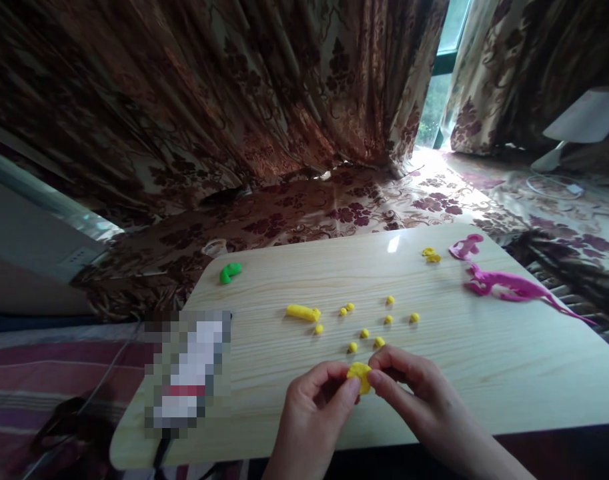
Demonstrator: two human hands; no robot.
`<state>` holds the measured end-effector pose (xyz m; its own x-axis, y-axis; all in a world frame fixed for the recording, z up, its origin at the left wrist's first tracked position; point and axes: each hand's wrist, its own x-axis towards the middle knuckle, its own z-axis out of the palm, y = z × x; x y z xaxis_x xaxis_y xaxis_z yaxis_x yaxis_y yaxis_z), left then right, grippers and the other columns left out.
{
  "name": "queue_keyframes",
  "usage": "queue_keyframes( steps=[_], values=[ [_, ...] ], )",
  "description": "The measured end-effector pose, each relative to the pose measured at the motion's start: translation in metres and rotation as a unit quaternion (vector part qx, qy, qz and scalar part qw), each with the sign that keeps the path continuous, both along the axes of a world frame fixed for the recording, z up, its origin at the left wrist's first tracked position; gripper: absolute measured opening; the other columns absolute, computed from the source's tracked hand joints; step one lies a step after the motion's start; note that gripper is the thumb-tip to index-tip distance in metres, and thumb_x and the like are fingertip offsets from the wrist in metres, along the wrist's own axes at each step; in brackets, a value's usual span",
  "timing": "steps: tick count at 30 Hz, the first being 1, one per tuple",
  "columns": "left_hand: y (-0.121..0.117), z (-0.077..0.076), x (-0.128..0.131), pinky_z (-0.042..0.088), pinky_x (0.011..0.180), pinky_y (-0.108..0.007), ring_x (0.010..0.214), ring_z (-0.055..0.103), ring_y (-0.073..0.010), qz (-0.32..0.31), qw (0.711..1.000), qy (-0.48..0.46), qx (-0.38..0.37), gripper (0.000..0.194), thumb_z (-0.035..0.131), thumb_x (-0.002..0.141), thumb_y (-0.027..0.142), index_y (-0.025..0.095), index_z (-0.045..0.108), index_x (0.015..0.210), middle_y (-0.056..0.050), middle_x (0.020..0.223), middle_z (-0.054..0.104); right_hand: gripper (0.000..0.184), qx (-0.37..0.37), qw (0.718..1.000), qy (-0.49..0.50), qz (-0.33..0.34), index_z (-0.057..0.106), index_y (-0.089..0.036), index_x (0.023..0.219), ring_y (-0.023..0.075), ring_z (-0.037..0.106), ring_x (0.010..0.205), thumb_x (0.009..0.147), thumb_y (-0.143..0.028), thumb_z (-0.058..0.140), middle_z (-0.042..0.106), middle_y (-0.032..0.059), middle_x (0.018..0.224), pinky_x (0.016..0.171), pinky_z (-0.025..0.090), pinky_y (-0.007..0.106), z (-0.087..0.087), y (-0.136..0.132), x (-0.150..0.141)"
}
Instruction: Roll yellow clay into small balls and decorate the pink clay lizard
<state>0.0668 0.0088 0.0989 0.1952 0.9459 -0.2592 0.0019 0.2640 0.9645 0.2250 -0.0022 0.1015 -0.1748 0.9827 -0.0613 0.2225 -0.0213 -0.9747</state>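
Between both hands, above the near part of the table, is a flattened yellow piece of modelling clay (pixel 359 377). My left hand (pixel 314 407) pinches its left edge, thumb in front. The fingertips of my right hand (pixel 414 387) pinch its right edge. Just beyond lie several small yellow clay balls (pixel 388 320), spread over the wood. A yellow clay roll (pixel 302 312) rests to their left, one small ball close to its right end.
The pale wooden table (pixel 264 380) also bears a green clay piece (pixel 229 272), flat yellow pieces (pixel 431 255), a pink clay piece (pixel 466 247) and a long pink figure (pixel 519 287). A pixelated object (pixel 191 373) with a black cable lies left. A white lamp (pixel 584 117) stands back right.
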Motion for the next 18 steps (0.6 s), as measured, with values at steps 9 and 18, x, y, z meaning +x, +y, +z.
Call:
queue_keyframes(
  steps=[9, 18],
  values=[
    [0.005, -0.004, -0.004, 0.044, 0.065, -0.019, 0.068, 0.056, -0.0126, -0.024, 0.999, -0.021, -0.014, 0.011, 0.065, 0.074, 0.025, 0.014, 0.066, 0.074, 0.0, 0.067, 0.063, 0.022, 0.014, 1.0, 0.001, 0.004, 0.059, -0.017, 0.076, 0.0116, 0.053, 0.068, 0.089, -0.03, 0.048, 0.057, -0.0006, 0.071, 0.063, 0.042, 0.022, -0.004, 0.009, -0.008],
    [0.006, -0.011, -0.006, 0.046, 0.069, -0.021, 0.075, 0.059, -0.0143, 0.003, 0.997, -0.062, -0.046, 0.015, 0.066, 0.073, 0.024, 0.017, 0.063, 0.085, -0.002, 0.079, 0.066, 0.018, 0.029, 0.999, -0.033, 0.01, 0.06, -0.017, 0.077, 0.012, 0.055, 0.068, 0.087, -0.028, 0.051, 0.06, -0.0005, 0.072, 0.064, 0.043, 0.022, -0.003, 0.009, -0.007]
  ],
)
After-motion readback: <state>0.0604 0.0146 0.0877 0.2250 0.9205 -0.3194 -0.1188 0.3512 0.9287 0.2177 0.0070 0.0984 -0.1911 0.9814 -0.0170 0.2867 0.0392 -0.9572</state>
